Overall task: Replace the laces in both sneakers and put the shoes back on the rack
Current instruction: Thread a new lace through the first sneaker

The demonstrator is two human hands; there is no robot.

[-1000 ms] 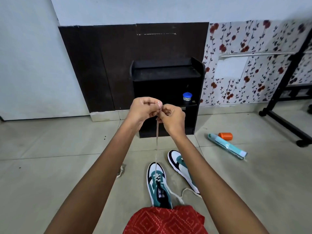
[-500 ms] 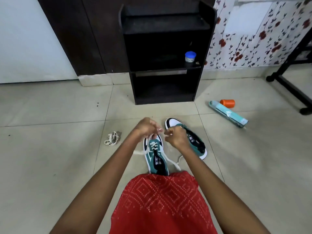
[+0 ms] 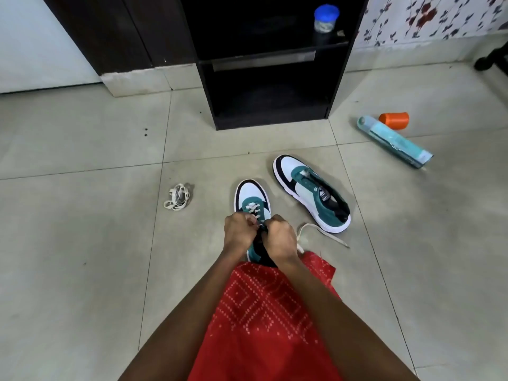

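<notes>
Lacing the nearer sneaker, rack straight ahead

The black wooden shoe rack (image 3: pixel 269 105) stood beyond both shoes. The teal-and-white near sneaker (image 3: pixel 251 198) lay directly under the hands, its long axis pointing toe-first at the rack, and the unlaced second sneaker (image 3: pixel 310 191) lay just to its right, angled. The left hand (image 3: pixel 239 232) and right hand (image 3: pixel 280 240), equally near, both pinched the cream flat lace (image 3: pixel 252 208) at the middle eyelets.

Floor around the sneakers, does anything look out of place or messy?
Yes. A teal tube and an orange cap lie on their sides right of the rack. A lace bundle sits at left. The far sneaker is angled and looks unlaced, and the lace trails beside the near sneaker.
</notes>
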